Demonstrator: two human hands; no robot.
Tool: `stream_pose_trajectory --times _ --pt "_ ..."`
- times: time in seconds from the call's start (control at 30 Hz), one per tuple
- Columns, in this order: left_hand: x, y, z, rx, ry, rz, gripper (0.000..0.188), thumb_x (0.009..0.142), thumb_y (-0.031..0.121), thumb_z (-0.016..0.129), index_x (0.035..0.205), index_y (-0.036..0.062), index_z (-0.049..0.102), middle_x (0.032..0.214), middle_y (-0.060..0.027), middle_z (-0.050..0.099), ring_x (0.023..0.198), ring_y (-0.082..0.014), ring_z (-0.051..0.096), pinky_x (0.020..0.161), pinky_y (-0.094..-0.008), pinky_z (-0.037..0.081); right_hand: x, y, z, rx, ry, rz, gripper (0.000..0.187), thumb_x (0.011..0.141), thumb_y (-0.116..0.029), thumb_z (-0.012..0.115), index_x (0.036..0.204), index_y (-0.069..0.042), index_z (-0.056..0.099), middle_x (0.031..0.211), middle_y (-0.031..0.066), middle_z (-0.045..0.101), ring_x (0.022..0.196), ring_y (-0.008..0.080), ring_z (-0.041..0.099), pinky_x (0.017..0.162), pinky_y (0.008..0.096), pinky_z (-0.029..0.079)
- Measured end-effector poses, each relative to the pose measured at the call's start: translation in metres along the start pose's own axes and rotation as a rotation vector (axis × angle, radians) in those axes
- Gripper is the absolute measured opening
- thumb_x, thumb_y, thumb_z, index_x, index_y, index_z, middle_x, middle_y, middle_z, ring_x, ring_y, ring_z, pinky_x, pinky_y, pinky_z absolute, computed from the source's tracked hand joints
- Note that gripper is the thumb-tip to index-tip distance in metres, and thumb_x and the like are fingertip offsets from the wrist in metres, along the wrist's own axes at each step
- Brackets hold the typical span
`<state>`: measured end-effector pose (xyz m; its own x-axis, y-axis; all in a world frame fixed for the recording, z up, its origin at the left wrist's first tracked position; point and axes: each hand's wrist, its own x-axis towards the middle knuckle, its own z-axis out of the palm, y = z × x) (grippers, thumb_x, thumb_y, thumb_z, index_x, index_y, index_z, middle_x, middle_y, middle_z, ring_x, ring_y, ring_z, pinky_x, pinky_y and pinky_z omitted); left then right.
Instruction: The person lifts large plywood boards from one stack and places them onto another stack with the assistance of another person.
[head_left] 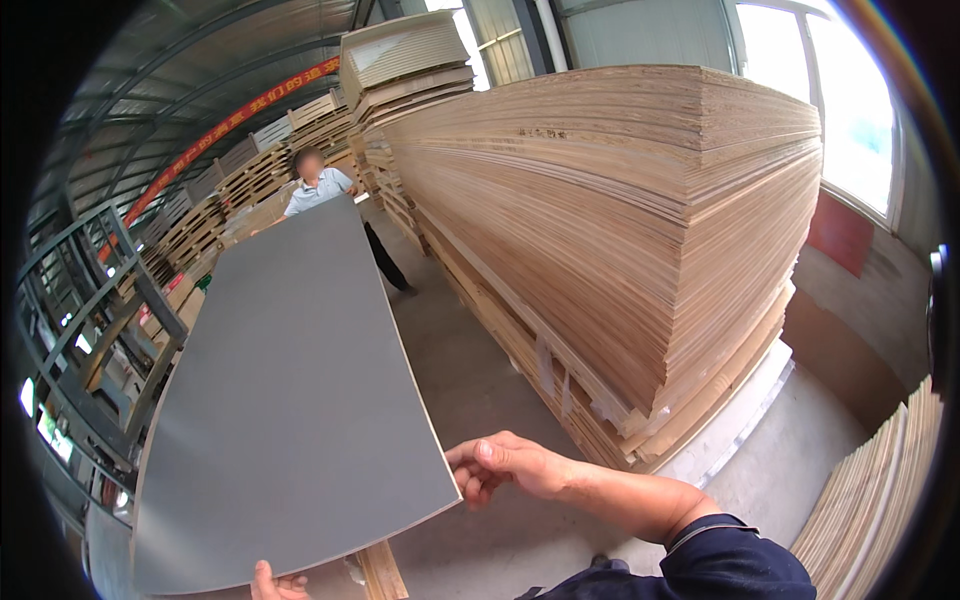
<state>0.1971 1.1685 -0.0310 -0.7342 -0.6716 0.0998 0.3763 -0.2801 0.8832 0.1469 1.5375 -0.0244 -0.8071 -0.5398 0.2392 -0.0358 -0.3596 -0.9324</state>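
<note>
A large grey-faced panel (285, 370) with a pale edge stretches away from me, lying roughly flat. My left hand (278, 584) grips its near edge, thumb over the top face; the lower frame border cuts off part of that hand. At the near right corner, my right hand (515, 465) has its fingers curled against the panel's side edge, the thumb lying outside the grey face. Another person (320, 185) in a light shirt stands at the panel's far end, with arms reaching to it.
Tall stacked wooden boards (560, 210) rise along the right. More thin boards (870, 490) stand at the lower right. Metal framework (110, 270) runs along the left, and stacked timber (250, 180) fills the back. Concrete floor (450, 330) shows between the panel and the tall stack.
</note>
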Motion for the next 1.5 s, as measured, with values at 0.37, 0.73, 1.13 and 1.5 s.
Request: stream_pose_trajectory --times 0.37,0.73,1.13,1.5 --pt "-0.019 -0.013 0.012 -0.018 -0.064 -0.109 0.024 0.086 0.017 0.062 0.101 0.0021 0.053 0.094 -0.0089 0.061 0.082 -0.0193 0.057 0.071 -0.0332 0.051 0.002 -0.001 0.011 0.107 0.024 0.053 0.034 0.093 -0.028 0.055 0.102 0.004 0.064 0.081 0.0062 0.062 0.069 0.0145 0.060 0.065 0.0279 0.051" --pt "0.041 0.044 0.026 -0.268 -0.086 -0.174 0.047 0.088 0.029 0.060 0.124 0.0015 0.050 0.118 -0.0086 0.059 0.107 -0.0201 0.057 0.089 -0.0357 0.048 0.005 -0.075 0.012 0.292 0.359 0.032 0.020 0.081 -0.013 0.051 0.077 0.005 0.059 0.070 0.0150 0.060 0.042 0.0214 0.052 0.041 0.0297 0.043" --pt "0.244 0.084 -0.118 0.016 0.047 0.042 0.041 0.082 0.023 0.060 0.116 -0.0005 0.056 0.115 -0.0107 0.058 0.107 -0.0242 0.055 0.091 -0.0387 0.046 -0.042 0.036 -0.019 0.387 0.620 0.248 0.023 0.074 -0.010 0.051 0.085 0.008 0.059 0.066 0.0131 0.057 0.046 0.0215 0.052 0.039 0.0307 0.041" --pt "0.113 0.161 0.067 0.112 -0.263 0.482 0.023 0.079 0.008 0.065 0.100 0.0014 0.058 0.100 -0.0059 0.059 0.096 -0.0173 0.056 0.091 -0.0332 0.044 -0.100 0.175 -0.081 0.685 0.611 0.437 0.016 0.089 -0.009 0.046 0.102 -0.003 0.055 0.092 0.0054 0.057 0.075 0.0168 0.054 0.060 0.0301 0.043"
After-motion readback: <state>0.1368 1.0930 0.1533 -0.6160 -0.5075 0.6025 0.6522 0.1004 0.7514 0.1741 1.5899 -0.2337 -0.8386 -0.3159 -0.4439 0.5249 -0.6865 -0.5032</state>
